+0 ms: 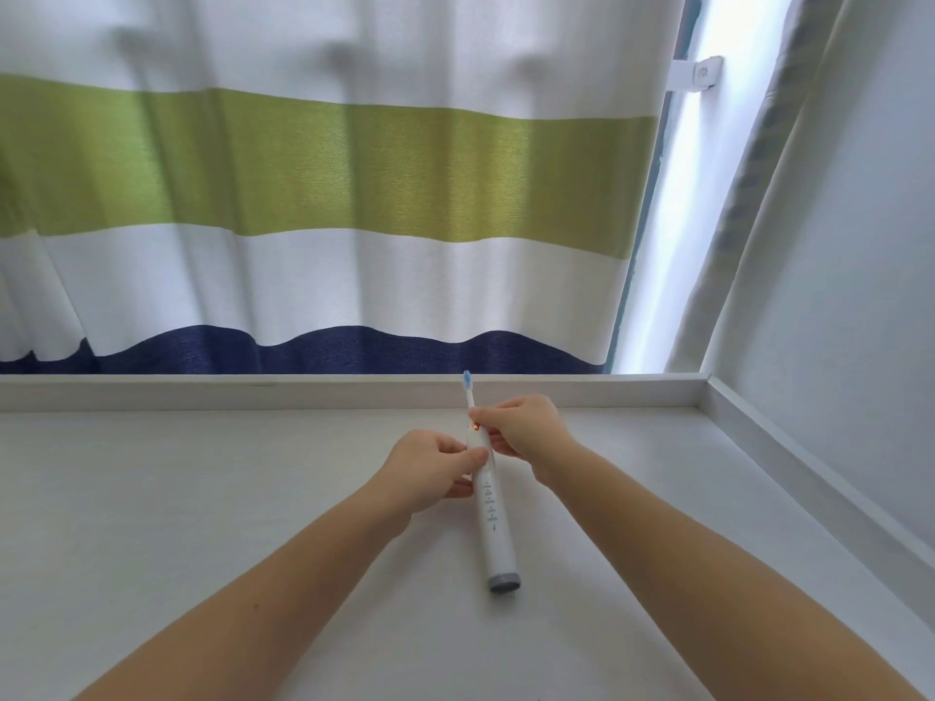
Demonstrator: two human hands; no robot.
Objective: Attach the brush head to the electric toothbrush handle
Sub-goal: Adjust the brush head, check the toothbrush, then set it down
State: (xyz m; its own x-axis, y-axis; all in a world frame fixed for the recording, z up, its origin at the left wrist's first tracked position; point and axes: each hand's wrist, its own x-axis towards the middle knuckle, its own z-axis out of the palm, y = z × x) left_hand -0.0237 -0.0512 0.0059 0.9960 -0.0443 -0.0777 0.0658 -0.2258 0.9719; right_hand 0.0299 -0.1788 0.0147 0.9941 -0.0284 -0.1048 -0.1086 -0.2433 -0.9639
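Head view: left hand [430, 465] pinching handle [493, 518] near centre, right hand [521, 430] gripping brush head [469, 392] toward 12 o'clock. Junction hidden by fingers. Risk: skewed push, head jamming half-seated.

Glossy plastic handle [493, 518]; matt woven curtain [324, 169]
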